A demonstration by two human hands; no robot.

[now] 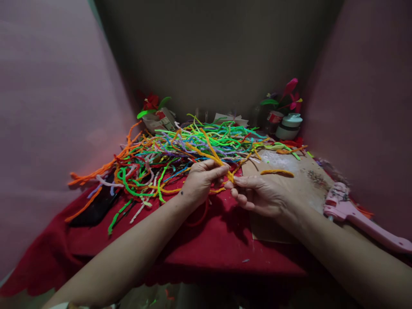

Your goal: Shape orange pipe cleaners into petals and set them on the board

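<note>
Orange-yellow pipe cleaners [210, 148] are held up over the front of the table, their long ends spreading toward the back left. My left hand [203, 179] pinches them between thumb and fingers. At their near end, where they look folded or twisted together, my right hand [257, 193] grips with thumb and forefinger; its other fingers are loosely curled. Behind both hands lies a big tangled heap of coloured pipe cleaners [219, 139], mostly green, orange and lilac. A short orange-yellow piece [277, 173] rests on the cardboard to the right.
A pink glue gun [357, 214] lies at the right on brown cardboard [309, 171]. Red cloth [206, 249] covers the table. A dark flat object [93, 210] sits at the left under some stems. At the back stand a pale lidded jar [289, 126] and pink pipe-cleaner flowers [291, 88].
</note>
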